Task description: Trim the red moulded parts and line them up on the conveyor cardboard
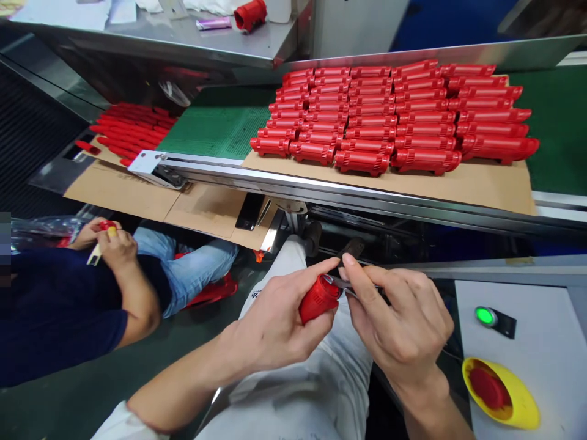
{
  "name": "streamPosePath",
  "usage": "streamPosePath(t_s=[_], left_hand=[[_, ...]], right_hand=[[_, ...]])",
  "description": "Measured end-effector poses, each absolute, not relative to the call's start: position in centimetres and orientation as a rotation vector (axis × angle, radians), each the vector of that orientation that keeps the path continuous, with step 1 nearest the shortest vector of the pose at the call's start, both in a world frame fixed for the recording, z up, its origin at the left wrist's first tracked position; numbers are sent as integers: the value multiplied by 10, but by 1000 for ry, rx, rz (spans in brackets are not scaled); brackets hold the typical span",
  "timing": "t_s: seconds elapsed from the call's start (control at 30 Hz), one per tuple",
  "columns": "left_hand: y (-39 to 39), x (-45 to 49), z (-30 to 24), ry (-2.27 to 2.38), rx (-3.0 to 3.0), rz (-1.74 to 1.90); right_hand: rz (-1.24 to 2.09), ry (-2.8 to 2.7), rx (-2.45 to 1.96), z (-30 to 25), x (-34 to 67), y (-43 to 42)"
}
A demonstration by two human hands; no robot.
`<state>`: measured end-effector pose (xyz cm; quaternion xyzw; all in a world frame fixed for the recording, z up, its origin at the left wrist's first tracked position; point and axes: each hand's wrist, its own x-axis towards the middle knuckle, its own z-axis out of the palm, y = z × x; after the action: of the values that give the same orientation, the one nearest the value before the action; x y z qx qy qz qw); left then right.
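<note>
Landmark: green belt (224, 119). We sit on its near side. The red sleeve (316, 300) is in our left hand (279, 324), off the belt's near edge, fingers and thumb closed round it, open end toward our right. Our right hand (398, 318) pinches a slim metal tool (339, 282) between thumb and fingers, tip at the sleeve's rim; we can't tell how far in it goes. On the belt: cardboard sheet (495, 186) bearing rows of red parts (371, 116). Off the belt's left end: heap of red pieces (132, 128). Near side of the belt, to the left: co-worker's hands (117, 244) on a small red piece (107, 225). Near side, to the right: lit green button (486, 316) and yellow shroud (527, 403) round a red button (488, 388). Behind the belt, left: steel table (257, 46) with another red part (251, 15).
</note>
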<state>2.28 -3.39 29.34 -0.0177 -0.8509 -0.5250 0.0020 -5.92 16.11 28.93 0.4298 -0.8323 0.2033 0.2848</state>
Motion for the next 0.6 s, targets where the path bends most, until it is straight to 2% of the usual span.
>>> streamPosePath(t_s=[0.3,0.6], left_hand=[[-34,24,291,-2675,-47,-1637],[-36,25,285,-2671,-54,-1564]], right_hand=[[466,-2221,1230,298,-62,164],[547,-2274,1240,293,-61,163]])
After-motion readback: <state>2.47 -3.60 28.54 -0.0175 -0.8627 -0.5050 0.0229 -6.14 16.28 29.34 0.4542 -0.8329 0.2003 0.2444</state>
